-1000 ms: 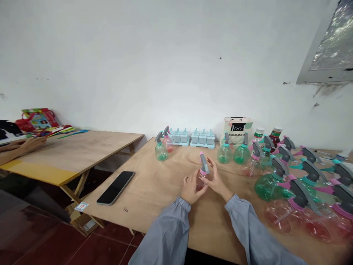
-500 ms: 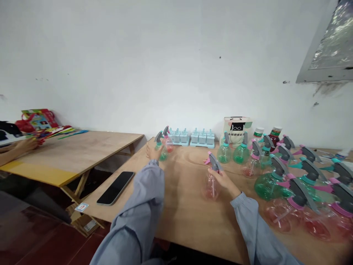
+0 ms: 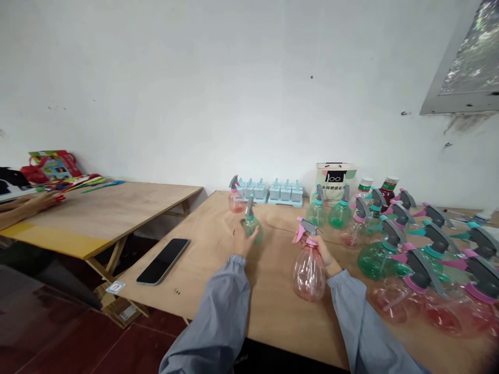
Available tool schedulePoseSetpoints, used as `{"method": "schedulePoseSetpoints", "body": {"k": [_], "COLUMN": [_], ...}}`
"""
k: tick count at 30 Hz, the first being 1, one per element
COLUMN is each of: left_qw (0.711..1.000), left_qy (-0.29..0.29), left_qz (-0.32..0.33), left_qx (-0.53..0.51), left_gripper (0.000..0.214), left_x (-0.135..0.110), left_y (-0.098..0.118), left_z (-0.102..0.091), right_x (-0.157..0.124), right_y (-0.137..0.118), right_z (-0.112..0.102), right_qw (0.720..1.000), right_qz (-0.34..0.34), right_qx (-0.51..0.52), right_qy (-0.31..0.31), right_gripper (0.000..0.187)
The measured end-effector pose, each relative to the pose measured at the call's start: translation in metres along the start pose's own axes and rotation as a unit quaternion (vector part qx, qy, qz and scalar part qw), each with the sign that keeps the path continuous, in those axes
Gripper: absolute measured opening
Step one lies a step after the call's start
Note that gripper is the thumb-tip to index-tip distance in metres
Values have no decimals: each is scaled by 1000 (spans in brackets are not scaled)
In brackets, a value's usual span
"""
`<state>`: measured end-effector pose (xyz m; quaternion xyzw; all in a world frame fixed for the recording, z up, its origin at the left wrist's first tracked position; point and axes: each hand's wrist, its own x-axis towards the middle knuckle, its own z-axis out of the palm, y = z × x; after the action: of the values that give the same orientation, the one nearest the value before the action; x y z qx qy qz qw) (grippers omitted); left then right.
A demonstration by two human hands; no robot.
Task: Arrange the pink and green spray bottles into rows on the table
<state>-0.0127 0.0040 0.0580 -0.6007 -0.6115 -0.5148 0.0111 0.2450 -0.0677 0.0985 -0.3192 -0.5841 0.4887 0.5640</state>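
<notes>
My left hand (image 3: pixel 244 239) is closed around the body of a green spray bottle (image 3: pixel 253 224) with a grey and teal head, near the middle of the table. My right hand (image 3: pixel 323 253) grips the neck of a clear pink spray bottle (image 3: pixel 309 275), just under its grey and pink head. That bottle stands nearly upright, close to me; I cannot tell whether its base touches the table. Farther back, another pink spray bottle (image 3: pixel 236 202) stands apart from both hands. Several green and pink spray bottles (image 3: pixel 376 259) crowd the right side, beside my right sleeve.
Light blue ice-pop moulds (image 3: pixel 286 194) sit near the wall, left of a printed paper bag (image 3: pixel 334 182). Two labelled bottles (image 3: pixel 389 191) stand behind the sprayers. A phone (image 3: pixel 163 261) lies at left. At another table (image 3: pixel 128 208), a person's hands (image 3: pixel 33 202) hold something red.
My left hand has brought the green spray bottle rightward and nearer, away from the far pink one. The pink bottle in my right hand has come closer to me and turned more upright.
</notes>
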Motion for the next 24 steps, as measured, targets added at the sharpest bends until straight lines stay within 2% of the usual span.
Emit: {"method": "schedulePoseSetpoints", "body": {"k": [4,9,13,18,24], "left_qw": [999,999,998,997,997], "left_qy": [-32,-42,-49,-50,-49], "left_qz": [6,14,39,48,52], "left_qx": [-15,-9,23,26,36], "left_gripper": [57,61,64,69,66], "left_x": [-28,-46,-47,-45,-45], "left_y": [13,18,15,12,11], "left_z": [6,6,6,6,7], "right_x": [1,0,-1,-3,-5], "right_y": [-2,7,11,8,5], "right_z": [1,3,7,12,11], "right_qw": [1000,999,998,997,996], "right_qz": [-16,25,28,38,26], "right_qx": [1,13,31,58,74], "right_qy": [25,28,54,36,42], "right_gripper": [62,48,39,36,35]}}
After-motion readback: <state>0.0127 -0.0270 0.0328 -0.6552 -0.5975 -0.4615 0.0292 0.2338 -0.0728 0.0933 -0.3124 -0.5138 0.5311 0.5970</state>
